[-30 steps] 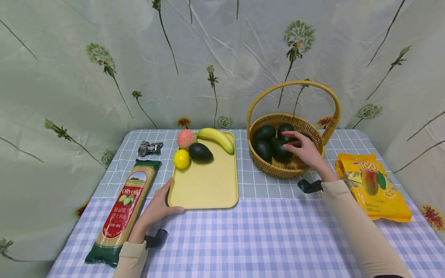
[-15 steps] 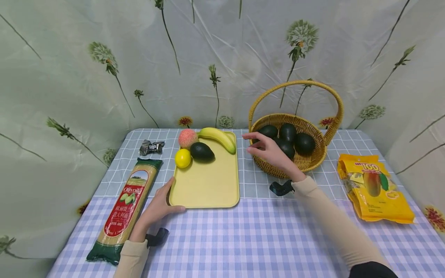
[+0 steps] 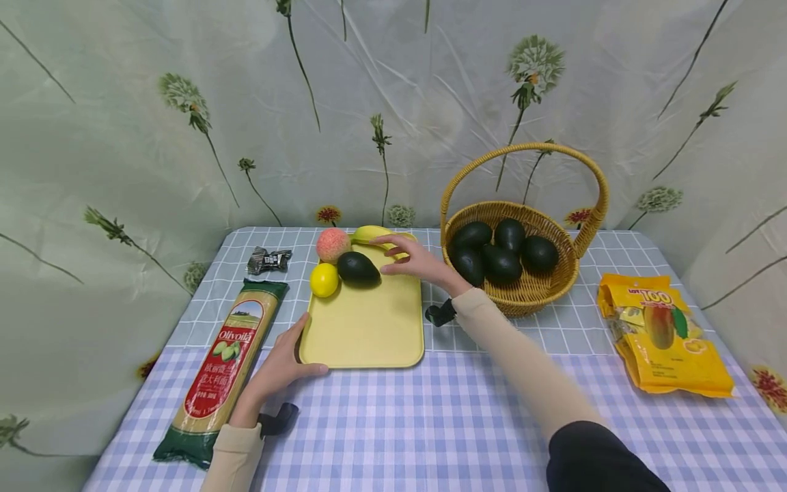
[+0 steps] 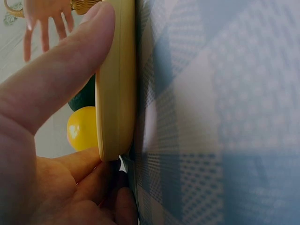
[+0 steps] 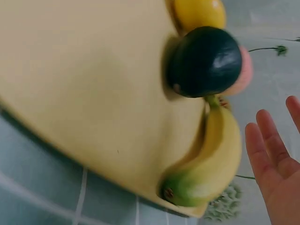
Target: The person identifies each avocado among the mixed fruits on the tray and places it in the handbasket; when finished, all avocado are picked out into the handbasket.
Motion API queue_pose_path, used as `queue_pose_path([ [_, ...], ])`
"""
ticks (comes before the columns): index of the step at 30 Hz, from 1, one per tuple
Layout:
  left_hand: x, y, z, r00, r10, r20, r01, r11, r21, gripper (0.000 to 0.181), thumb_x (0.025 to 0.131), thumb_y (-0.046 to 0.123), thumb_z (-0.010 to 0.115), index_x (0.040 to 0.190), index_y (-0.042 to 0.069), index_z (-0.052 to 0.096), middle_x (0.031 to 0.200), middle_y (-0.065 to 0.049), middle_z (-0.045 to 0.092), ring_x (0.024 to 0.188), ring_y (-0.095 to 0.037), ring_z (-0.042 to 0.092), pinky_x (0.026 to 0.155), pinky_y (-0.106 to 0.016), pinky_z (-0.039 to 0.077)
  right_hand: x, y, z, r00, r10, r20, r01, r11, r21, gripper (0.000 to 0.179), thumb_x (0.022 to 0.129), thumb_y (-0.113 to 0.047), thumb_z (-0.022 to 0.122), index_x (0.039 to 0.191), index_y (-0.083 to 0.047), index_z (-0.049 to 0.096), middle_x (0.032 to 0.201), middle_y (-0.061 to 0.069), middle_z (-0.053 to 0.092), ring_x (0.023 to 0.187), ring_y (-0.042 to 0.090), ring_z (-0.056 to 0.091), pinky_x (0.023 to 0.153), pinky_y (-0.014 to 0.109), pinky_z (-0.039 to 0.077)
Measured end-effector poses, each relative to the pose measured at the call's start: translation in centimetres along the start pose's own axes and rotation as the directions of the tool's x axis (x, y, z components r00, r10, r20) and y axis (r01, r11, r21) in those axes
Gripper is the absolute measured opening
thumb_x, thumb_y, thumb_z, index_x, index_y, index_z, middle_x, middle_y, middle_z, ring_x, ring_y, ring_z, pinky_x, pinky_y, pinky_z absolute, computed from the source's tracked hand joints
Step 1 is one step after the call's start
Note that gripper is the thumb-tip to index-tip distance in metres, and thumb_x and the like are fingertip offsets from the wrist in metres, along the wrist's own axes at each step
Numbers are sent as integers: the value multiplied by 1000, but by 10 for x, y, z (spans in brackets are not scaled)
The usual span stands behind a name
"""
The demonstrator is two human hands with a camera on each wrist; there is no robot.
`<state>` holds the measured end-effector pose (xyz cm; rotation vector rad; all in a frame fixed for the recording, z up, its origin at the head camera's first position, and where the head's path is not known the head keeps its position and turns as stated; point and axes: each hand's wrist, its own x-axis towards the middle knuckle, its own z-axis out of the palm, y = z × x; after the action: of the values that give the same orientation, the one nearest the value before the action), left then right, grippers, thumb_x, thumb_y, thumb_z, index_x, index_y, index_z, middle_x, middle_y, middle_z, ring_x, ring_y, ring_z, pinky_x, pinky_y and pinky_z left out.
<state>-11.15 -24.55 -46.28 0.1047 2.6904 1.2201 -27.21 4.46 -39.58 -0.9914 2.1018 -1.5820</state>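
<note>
My left hand (image 3: pixel 284 362) holds the near left corner of a yellow tray (image 3: pixel 369 335); in the left wrist view its thumb lies against the tray's edge and other fingers bend at the corner. Over the tray's right side, my right hand (image 3: pixel 418 263) hovers with spread fingers and nothing between them. Its fingertips are close to a dark avocado (image 3: pixel 358 268) and overlap a banana (image 3: pixel 369 234) in the head view. Beside the avocado sit a lemon (image 3: pixel 324 280) and a peach (image 3: pixel 333 244). In the right wrist view the banana (image 5: pixel 211 164) lies along the tray's edge.
A tall-handled wicker basket (image 3: pixel 522 301) with several avocados (image 3: pixel 501 265) stands right of the tray. A yellow candy bag (image 3: pixel 667 335) lies far right. To the left are a spaghetti pack (image 3: pixel 221 369) and a small black wrapped candy (image 3: pixel 268 260). A dandelion-print cloth hangs behind.
My right hand has moved left from over the basket to above the tray, leaving the basket's avocados in view. The left hand has stayed at the tray's corner.
</note>
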Motion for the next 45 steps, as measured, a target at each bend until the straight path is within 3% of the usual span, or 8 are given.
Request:
queue_pose_path([
  [6,0,0,0,1000,-7,5,7,1000,6,116,70,33,86,152,-2,12,154,-25,16,137,-42,17,109,-55,17,23,10,17,997,-40,68,47,993,-107,57,87,-2,66,140,2,44,146,16,38,131,34,34,105,49,30],
  [12,0,0,-1,1000,-13,6,13,1000,10,116,70,33,86,151,-2,12,154,-25,16,137,-42,18,109,-56,18,39,18,33,995,-68,76,84,971,-225,57,86,-5,68,138,1,47,146,17,40,136,27,30,111,40,23],
  [15,0,0,-1,1000,-12,8,12,1000,7,116,70,33,86,152,-2,11,154,-25,16,137,-42,17,109,-56,18,43,21,39,997,3,78,20,958,-288,56,87,-8,68,139,-5,48,150,16,35,140,26,24,113,38,18],
  [19,0,0,-1,1000,-9,9,9,1000,5,116,70,33,86,152,-2,11,155,-25,16,137,-43,17,109,-56,17,44,21,47,994,107,33,-90,936,-340,51,89,-7,67,138,-14,52,150,15,32,138,25,25,111,41,23],
  [25,1,0,-1,1000,-5,3,5,1000,4,116,70,33,86,152,-2,11,155,-24,16,137,-42,17,109,-56,17,42,18,50,986,141,-92,-164,931,-327,44,89,-8,67,131,-17,56,137,14,40,125,27,35,105,42,31],
  [32,1,0,-1,1000,-1,1,1,1000,5,116,70,33,86,151,-3,12,154,-25,16,137,-43,17,109,-56,17,27,14,29,992,70,-108,-93,970,-226,45,87,-10,70,130,-11,56,135,11,45,111,27,36,96,42,38],
  [36,1,-1,0,1000,5,0,-5,1000,4,116,70,32,86,151,-3,12,154,-25,16,137,-43,18,109,-56,17,10,4,9,996,16,-88,-30,988,-153,45,88,-8,68,131,-7,54,135,12,45,116,27,37,92,43,42],
  [45,1,-2,0,1000,9,-1,-9,1000,-3,116,69,32,87,151,-3,12,154,-25,17,137,-43,18,109,-56,17,-50,-20,-42,997,67,-38,-69,997,-28,51,91,-13,66,138,-13,47,137,11,37,103,31,58,86,43,47],
])
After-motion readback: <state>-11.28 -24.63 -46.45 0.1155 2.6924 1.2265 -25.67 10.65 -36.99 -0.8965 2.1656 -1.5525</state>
